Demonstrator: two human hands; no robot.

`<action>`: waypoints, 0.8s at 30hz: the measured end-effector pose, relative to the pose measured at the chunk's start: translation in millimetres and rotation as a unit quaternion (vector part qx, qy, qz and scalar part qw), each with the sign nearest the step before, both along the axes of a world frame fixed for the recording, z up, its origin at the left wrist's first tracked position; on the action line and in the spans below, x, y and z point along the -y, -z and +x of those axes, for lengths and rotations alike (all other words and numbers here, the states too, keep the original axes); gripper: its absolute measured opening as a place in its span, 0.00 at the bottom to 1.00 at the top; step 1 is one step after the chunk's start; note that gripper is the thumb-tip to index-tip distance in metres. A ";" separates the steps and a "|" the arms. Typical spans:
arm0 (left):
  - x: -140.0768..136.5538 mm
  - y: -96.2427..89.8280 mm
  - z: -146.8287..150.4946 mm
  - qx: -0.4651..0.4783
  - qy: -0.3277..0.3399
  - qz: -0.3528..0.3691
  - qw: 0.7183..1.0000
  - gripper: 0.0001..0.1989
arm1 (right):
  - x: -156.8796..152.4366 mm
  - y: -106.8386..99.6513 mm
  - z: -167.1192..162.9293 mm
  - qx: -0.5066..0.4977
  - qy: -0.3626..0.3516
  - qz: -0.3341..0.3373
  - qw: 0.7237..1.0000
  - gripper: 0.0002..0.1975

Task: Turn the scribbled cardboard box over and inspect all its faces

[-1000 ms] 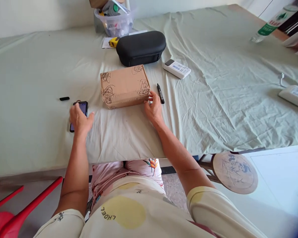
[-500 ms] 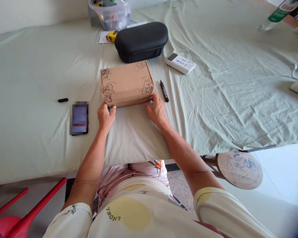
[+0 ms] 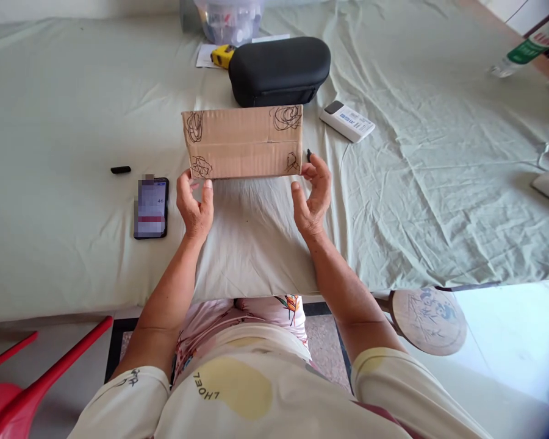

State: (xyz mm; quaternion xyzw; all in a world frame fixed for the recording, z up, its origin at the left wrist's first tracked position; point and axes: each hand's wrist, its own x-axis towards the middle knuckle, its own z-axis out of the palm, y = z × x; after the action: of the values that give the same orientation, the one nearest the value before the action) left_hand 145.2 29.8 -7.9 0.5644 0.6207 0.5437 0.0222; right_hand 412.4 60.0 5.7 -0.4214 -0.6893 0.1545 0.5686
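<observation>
A cardboard box (image 3: 242, 143) with black pen scribbles near its corners is tipped up, a long taped side facing me. My left hand (image 3: 196, 204) grips its lower left corner, thumb in front and fingers partly hidden at the edge. At the lower right corner is my right hand (image 3: 313, 195), its fingers curled against the box's side and its thumb just below the front edge. A black marker (image 3: 309, 155) lies behind my right hand, mostly hidden by it.
Beyond the box sit a black case (image 3: 279, 70), a yellow tape measure (image 3: 222, 56) and a clear plastic tub (image 3: 231, 21). A white power bank (image 3: 348, 121) lies to the right. On the left are a phone (image 3: 152, 208) and a black cap (image 3: 121, 170).
The box has been tipped up from lying flat, so its scribbled side now faces me instead of its wide top. My right hand has shifted right and its fingers are more spread.
</observation>
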 end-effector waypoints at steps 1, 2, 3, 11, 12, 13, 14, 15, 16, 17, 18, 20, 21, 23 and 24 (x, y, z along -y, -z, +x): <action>0.0 0.3 -0.7 -0.006 -0.006 0.003 1.000 0.29 | -0.1 0.2 0.3 0.004 -0.004 0.002 1.000 0.32; -0.2 0.6 -1.2 -0.010 -0.010 0.004 1.000 0.29 | -0.5 0.6 0.7 0.010 -0.007 0.004 1.000 0.31; -0.4 0.8 -1.4 -0.012 -0.013 0.004 1.000 0.29 | -0.9 1.0 1.2 0.017 -0.010 0.006 1.000 0.30; 2.1 -5.0 1.7 0.000 -0.033 0.027 0.999 0.30 | 2.7 -1.5 2.2 0.033 0.009 0.009 0.999 0.28; 2.4 -5.3 1.4 0.004 -0.036 0.037 0.999 0.30 | 4.0 -2.1 2.1 0.027 0.007 0.011 1.000 0.29; 2.5 -5.2 0.8 0.008 -0.040 0.045 0.998 0.29 | 4.9 -2.6 1.9 0.021 0.001 0.014 1.000 0.29; 2.4 -4.8 0.0 0.009 -0.044 0.046 0.998 0.28 | 5.5 -2.8 1.6 0.015 -0.007 0.016 1.000 0.29; 2.2 -4.0 -0.9 0.009 -0.050 0.042 0.998 0.27 | 5.6 -2.7 1.3 0.008 -0.015 0.017 1.000 0.29; 1.8 -2.9 -1.9 0.007 -0.057 0.033 0.998 0.26 | 5.2 -2.3 0.8 0.002 -0.022 0.015 1.000 0.29; 1.3 -1.8 -2.8 0.004 -0.063 0.021 0.998 0.26 | 4.4 -1.7 0.2 -0.001 -0.027 0.007 1.000 0.29; 0.8 -0.6 -3.5 0.003 -0.065 0.010 0.998 0.26 | 3.3 -0.8 -0.5 -0.003 -0.029 -0.005 1.000 0.30; 0.0 0.8 -4.2 0.007 -0.057 -0.006 0.998 0.29 | 0.7 1.6 -1.9 -0.008 -0.034 -0.032 0.999 0.31; -0.2 0.9 -4.1 0.012 -0.048 -0.011 0.999 0.31 | -0.4 2.9 -2.8 -0.012 -0.038 -0.046 0.998 0.31; -0.3 -0.3 -3.6 0.025 -0.020 -0.016 0.999 0.37 | -1.4 5.5 -4.8 -0.017 -0.053 -0.077 0.995 0.29; -0.2 -1.5 -3.5 0.031 -0.001 -0.018 0.999 0.41 | -1.3 6.7 -6.0 -0.018 -0.064 -0.092 0.993 0.28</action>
State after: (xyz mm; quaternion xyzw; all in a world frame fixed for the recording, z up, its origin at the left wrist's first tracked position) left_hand 141.7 29.9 -6.4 0.5459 0.6302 0.5497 0.0515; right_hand 406.4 61.3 -1.0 -0.4240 -0.6876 0.2614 0.5284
